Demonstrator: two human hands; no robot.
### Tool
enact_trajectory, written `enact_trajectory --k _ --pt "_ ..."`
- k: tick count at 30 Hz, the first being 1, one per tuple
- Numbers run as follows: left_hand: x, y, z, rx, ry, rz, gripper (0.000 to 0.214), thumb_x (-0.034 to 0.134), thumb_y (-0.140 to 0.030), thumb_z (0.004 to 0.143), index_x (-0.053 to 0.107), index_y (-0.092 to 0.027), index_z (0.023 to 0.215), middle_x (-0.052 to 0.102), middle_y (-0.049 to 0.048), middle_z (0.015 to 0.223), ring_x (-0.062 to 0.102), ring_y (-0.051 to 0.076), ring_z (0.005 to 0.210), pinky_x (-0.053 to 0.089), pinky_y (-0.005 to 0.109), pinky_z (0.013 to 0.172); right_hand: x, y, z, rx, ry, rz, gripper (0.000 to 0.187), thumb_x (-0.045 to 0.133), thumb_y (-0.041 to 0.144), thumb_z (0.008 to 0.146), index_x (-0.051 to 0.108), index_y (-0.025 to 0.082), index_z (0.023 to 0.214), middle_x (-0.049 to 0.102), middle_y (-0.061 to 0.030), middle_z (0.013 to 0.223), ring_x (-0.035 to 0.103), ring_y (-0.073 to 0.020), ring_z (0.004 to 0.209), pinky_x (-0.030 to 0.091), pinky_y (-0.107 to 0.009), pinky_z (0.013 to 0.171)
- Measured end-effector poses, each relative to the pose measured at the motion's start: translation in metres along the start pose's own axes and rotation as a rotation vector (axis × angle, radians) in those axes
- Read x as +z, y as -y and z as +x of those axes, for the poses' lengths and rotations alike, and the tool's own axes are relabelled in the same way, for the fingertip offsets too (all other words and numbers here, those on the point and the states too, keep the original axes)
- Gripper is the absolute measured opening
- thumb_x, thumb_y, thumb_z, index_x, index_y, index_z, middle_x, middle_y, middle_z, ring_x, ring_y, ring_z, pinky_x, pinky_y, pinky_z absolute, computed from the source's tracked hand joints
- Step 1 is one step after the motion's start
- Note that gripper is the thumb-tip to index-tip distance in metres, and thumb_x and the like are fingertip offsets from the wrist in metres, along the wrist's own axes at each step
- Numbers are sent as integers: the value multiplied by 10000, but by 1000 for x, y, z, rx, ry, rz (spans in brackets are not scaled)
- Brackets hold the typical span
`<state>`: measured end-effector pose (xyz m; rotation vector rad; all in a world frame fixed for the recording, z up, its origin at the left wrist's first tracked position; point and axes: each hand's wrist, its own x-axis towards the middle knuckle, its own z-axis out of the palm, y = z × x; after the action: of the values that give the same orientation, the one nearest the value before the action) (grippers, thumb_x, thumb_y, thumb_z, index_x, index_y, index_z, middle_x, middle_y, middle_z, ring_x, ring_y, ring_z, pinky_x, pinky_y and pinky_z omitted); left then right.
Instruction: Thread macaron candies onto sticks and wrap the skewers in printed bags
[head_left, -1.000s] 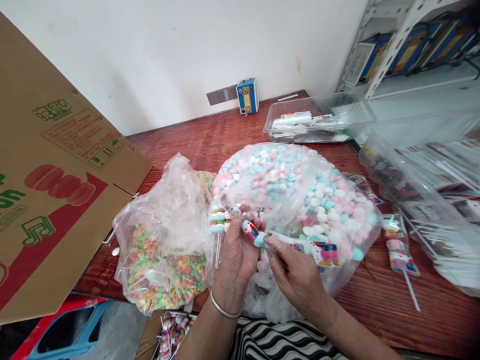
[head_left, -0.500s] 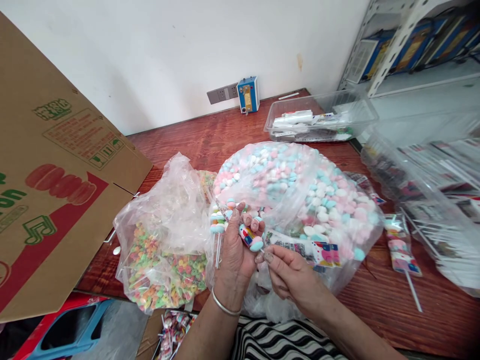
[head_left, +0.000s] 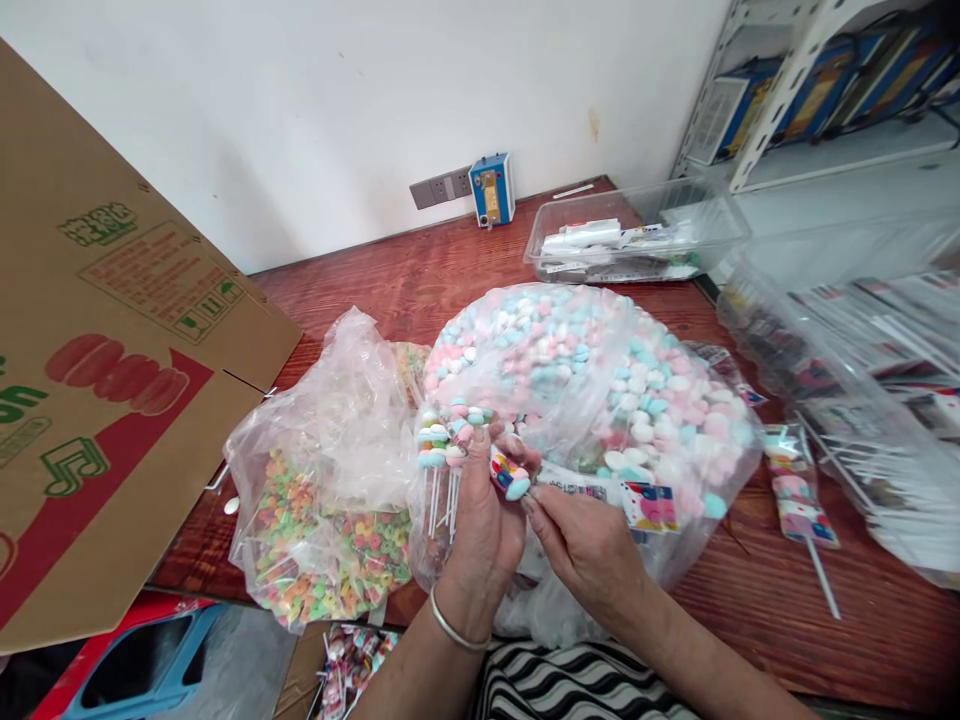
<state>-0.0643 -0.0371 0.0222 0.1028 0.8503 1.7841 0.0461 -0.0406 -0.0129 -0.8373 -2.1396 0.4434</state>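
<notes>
Over the marshmallow bag, my left fingers clasp a candy stack while my right fingers pinch its end (for steadiness, presumably).

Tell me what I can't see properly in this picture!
All in the head view:
Candy in the left hand: partly hidden by its fingers.
Whatever the right hand pinches: covered by its own fingertips.
Cardboard box: cut off by the left edge.
Wrapped sweets: cut off by the bottom edge.
Wrapper print: too small to read.
</notes>
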Motion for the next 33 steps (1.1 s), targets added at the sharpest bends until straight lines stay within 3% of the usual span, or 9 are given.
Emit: enact_trajectory --k 4,8,11,15,18,20,24,27,33 --pt "-2 -17 7 -23 28 -30 162 699 -263 828 633 -203 964 550 -49 706 555 72 612 506 231 696 -4 5 0 344 165 497 329 422 353 1004 544 192 743 527 17 615 481 -125 540 340 -243 537" --pt "-2 -24 7 -32 85 -83 178 676 -264 844 645 -198 1006 482 -67 655 490 54 551 504 223 687 -3 9 0 860 419 1373 365 445 522 964 550 206 813 279 129 451 177 -69 334 288 -208 370" --pt "-2 -22 7 -15 59 -50 213 694 -260 834 638 -213 1034 505 -58 694 500 54 568 494 203 660 -1 9 -2 960 438 1630 313 548 498 923 561 197 840 261 152 417 117 -42 306 282 -193 354" --pt "-4 -18 11 -7 14 -10 194 695 -273 843 616 -215 1010 507 -58 689 497 58 544 486 206 606 0 7 -4 767 295 1232 319 510 464 951 541 192 788 352 109 470 263 -59 364 268 -195 403" --pt "-2 -19 13 -63 -5 -47 170 676 -308 862 595 -200 965 504 -55 674 492 57 525 460 187 545 -2 6 -4 358 175 576 272 465 299 977 560 179 752 521 27 594 465 -107 521 327 -233 510" --pt "1 -22 12 -120 -6 -76 163 657 -327 877 580 -194 932 490 -54 655 502 61 529 438 171 509 -2 6 -4 71 67 217 263 446 186 970 566 174 736 561 7 606 488 -121 543 333 -265 559" --pt "9 -20 9 -150 -53 -60 218 646 -390 877 563 -188 877 464 -56 613 507 73 522 438 171 491 -3 7 -2 -216 -1 -138 210 430 103 975 626 134 908 580 9 558 483 -130 503 322 -304 577" --pt "11 -14 6 -88 -48 -53 210 621 -396 895 580 -190 882 424 -76 575 437 49 462 487 194 568 -4 7 -1 -177 12 -134 243 422 115 973 607 157 822 566 7 547 471 -134 495 308 -305 559" --pt "7 -7 -5 -15 75 9 253 580 -436 912 616 -186 927 415 -75 548 456 69 476 528 295 724 -10 2 4 377 178 488 297 425 250 969 465 214 676 484 49 556 449 -114 517 336 -224 496"
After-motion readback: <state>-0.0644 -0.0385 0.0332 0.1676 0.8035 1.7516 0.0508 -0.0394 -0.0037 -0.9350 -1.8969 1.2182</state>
